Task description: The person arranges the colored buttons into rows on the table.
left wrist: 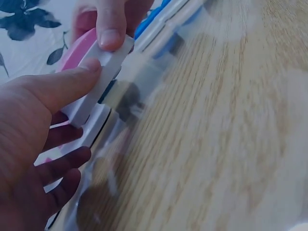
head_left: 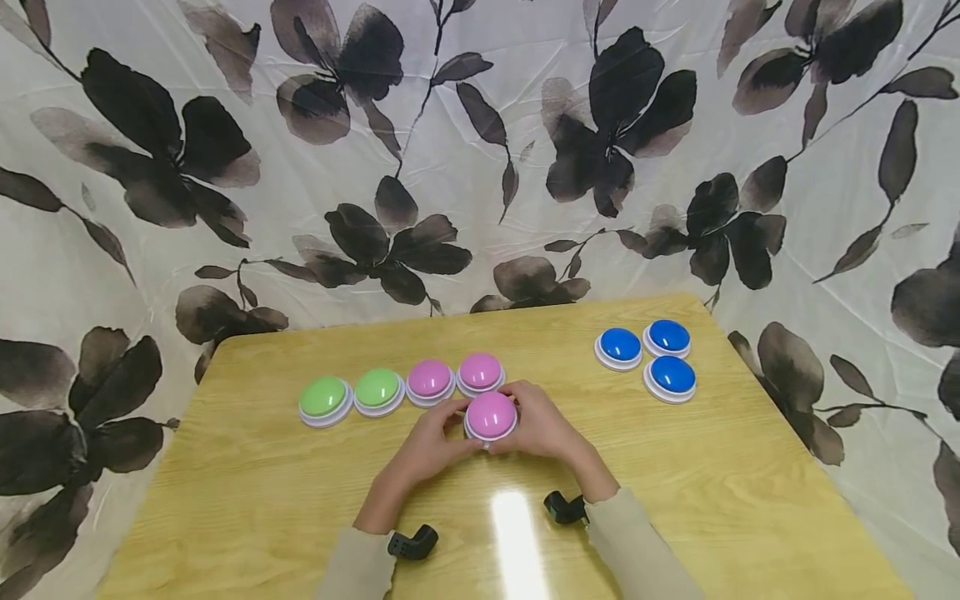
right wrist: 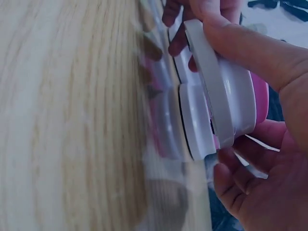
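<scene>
Both hands hold one pink-topped button with a white base [head_left: 491,416] near the table's middle, raised off the wood in the wrist views. My left hand [head_left: 429,446] grips its left side, the thumb on the white rim [left wrist: 99,91]. On the other side my right hand [head_left: 542,423] has its thumb and fingers round the rim [right wrist: 211,82]. Just behind stand two more pink buttons [head_left: 431,380] [head_left: 482,372], side by side. To their left two green buttons [head_left: 378,390] [head_left: 324,399] continue the row.
Three blue buttons [head_left: 620,346] [head_left: 667,336] [head_left: 671,377] stand in a cluster at the table's back right. A floral cloth [head_left: 480,167] hangs behind the wooden table [head_left: 247,500]. Black wrist devices [head_left: 414,543] [head_left: 564,507] are on both wrists.
</scene>
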A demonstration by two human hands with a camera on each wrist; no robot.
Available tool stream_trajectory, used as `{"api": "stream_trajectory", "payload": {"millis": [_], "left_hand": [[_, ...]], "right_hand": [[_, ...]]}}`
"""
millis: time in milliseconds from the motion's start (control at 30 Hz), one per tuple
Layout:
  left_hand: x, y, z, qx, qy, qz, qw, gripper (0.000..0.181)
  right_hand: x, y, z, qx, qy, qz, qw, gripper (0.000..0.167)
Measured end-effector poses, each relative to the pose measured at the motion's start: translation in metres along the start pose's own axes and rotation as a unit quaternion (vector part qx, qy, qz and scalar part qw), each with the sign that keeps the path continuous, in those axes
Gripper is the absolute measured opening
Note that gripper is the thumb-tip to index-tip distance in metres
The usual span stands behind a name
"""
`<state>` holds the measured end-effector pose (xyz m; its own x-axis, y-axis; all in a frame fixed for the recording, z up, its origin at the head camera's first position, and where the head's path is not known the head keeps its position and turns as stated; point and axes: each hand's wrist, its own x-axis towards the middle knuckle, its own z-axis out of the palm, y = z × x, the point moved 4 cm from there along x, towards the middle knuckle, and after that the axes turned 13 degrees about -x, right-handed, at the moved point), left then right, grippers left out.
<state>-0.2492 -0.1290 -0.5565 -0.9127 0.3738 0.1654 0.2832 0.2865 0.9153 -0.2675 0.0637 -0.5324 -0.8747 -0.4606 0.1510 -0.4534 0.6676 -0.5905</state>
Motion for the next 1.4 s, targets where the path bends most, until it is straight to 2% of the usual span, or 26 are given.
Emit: {"api": "stream_trajectory", "payload": {"millis": [133,467,600,800,1067,1233,1400], "left_hand": [[0.004,-0.002,-0.004,0.009,0.005,0.004,0.9999,0.063],[0.002,-0.005,-0.003,0.026,0.002,-0.020,0.9995,0.062],[0.005,-0.002,-0.004,0.031,0.002,-0.007,0.9995,0.061],[0.006,-0.003,-0.004,0.036,0.000,-0.020,0.9991,0.061],[0.011,-0.006,-0.001,0.028,-0.004,0.013,0.9995,0.058],[0.008,-0.012,-0.001,0.022,0.004,-0.001,0.9998,0.059],[0.003,-0.017,-0.002,0.025,0.007,-0.006,0.9996,0.060]], "right_hand": [[0.007,0.002,0.002,-0.015,0.004,-0.006,0.9999,0.082],[0.005,0.002,0.011,0.000,-0.031,0.005,0.9995,0.079],[0.007,0.004,0.009,0.009,-0.022,0.005,0.9997,0.079],[0.008,0.008,0.010,0.009,-0.019,0.000,0.9998,0.080],[0.007,0.011,0.009,0.025,-0.018,0.011,0.9994,0.079],[0.006,0.014,0.013,0.041,-0.019,0.007,0.9989,0.080],[0.004,0.015,0.016,0.067,-0.032,0.021,0.9970,0.082]]}}
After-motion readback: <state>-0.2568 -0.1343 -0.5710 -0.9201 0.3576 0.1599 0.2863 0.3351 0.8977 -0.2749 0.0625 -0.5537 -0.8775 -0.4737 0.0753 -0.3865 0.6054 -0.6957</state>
